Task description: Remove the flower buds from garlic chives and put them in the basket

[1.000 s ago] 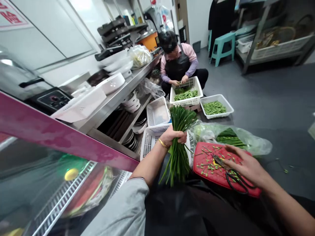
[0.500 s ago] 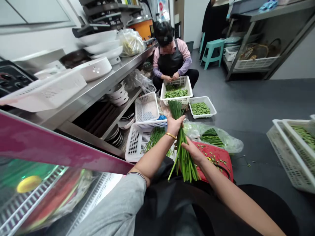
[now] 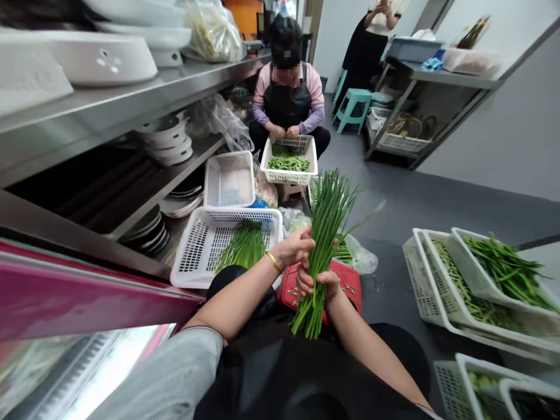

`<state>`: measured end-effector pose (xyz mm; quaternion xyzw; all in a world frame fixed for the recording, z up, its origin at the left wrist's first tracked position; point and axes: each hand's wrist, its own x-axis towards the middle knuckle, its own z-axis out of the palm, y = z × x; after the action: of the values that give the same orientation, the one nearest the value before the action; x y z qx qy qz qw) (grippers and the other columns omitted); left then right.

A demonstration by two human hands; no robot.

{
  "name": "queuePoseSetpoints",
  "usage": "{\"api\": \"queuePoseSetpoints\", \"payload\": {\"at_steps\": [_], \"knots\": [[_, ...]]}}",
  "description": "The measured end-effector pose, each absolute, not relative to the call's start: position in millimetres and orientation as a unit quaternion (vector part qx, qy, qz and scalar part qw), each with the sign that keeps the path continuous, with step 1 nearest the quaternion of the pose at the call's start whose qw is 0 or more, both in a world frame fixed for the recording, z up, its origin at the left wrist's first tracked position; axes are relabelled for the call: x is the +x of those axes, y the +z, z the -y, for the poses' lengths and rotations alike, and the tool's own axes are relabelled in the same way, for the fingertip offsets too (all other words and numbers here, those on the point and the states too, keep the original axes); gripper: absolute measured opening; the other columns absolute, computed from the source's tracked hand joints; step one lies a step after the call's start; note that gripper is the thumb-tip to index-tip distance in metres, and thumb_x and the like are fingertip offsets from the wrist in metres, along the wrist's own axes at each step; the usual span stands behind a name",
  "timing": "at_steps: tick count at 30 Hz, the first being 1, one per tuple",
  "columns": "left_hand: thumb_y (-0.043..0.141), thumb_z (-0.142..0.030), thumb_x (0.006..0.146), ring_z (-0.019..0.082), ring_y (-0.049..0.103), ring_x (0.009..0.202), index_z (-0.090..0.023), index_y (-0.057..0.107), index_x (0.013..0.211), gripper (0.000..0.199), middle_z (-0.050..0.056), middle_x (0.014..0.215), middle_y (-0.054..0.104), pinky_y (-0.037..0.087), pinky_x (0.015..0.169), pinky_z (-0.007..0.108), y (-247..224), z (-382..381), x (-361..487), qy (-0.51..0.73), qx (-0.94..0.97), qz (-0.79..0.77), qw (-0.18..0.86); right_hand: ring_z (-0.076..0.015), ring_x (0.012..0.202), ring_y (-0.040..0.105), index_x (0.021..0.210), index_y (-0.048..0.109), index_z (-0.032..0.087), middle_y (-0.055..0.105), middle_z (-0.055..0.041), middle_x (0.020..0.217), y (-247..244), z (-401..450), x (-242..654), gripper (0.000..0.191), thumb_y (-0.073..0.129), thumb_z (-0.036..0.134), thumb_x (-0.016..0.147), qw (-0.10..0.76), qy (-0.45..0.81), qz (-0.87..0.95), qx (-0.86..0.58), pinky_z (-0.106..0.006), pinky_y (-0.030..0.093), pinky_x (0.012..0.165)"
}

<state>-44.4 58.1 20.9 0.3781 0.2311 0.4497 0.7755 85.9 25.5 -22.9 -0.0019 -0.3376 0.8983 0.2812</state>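
One bunch of long green stems (image 3: 328, 216) stands nearly upright in the head view, gripped by both hands. The left hand (image 3: 296, 248), a gold bracelet (image 3: 275, 261) at its wrist, curls its fingers against the bunch's left side; the right hand (image 3: 326, 284) wraps round it lower down. Behind the lower stems lies a flat red pad (image 3: 350, 277) with small green bits on it. To the left, a white basket (image 3: 187, 256) holds more green stems (image 3: 245, 248). Beyond, a crouching person (image 3: 286, 99) has both hands at the rim of a pod basket (image 3: 289, 177).
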Motion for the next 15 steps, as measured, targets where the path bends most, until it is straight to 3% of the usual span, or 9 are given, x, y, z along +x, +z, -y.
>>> {"api": "queuePoseSetpoints", "payload": {"at_steps": [2,6,10,15], "knots": [[0.089,-0.045,0.043,0.019,0.067,0.068,-0.01,0.061,0.115,0.085,0.013,0.091,0.072,0.046,0.053,0.022,11.7,-52.0,-45.1,0.397,0.405,-0.233,0.79,-0.0056,0.042,0.038,0.085,0.048,0.02,0.041,0.0082,0.054,-24.6,-24.5,82.2,0.034,0.067,0.037,0.063,0.26,0.903,0.343,-0.005,-0.021,0.041,0.046],[0.086,-0.034,0.049,0.027,0.068,0.091,-0.01,0.066,0.103,0.062,0.014,0.089,0.074,0.053,0.075,0.032,9.4,-48.2,-51.1,0.364,0.434,-0.218,0.795,-0.0079,0.046,0.048,0.084,0.052,0.018,0.05,0.006,0.055,-25.8,-28.0,77.7,0.034,0.07,0.036,0.061,0.213,0.918,0.329,-0.058,-0.023,0.047,0.049],[0.081,-0.025,0.053,0.02,0.069,0.072,-0.01,0.065,0.084,0.038,0.009,0.072,0.072,0.053,0.07,0.031,14.3,-59.2,-70.2,0.437,0.408,-0.297,0.744,-0.0185,0.061,0.065,0.091,0.056,0.017,0.065,-0.0024,0.069,-16.4,-55.4,68.8,0.039,0.073,0.038,0.062,0.159,0.884,0.394,-0.197,-0.034,0.055,0.057],[0.076,-0.023,0.055,0.017,0.066,0.065,-0.011,0.063,0.074,0.026,0.005,0.065,0.068,0.052,0.067,0.029,34.8,-67.5,-94.4,0.465,0.452,-0.317,0.692,-0.0233,0.063,0.068,0.104,0.056,0.017,0.069,-0.0043,0.071,-3.8,-81.1,45.8,0.057,0.077,0.049,0.06,0.158,0.838,0.464,-0.241,-0.04,0.058,0.06]]}}
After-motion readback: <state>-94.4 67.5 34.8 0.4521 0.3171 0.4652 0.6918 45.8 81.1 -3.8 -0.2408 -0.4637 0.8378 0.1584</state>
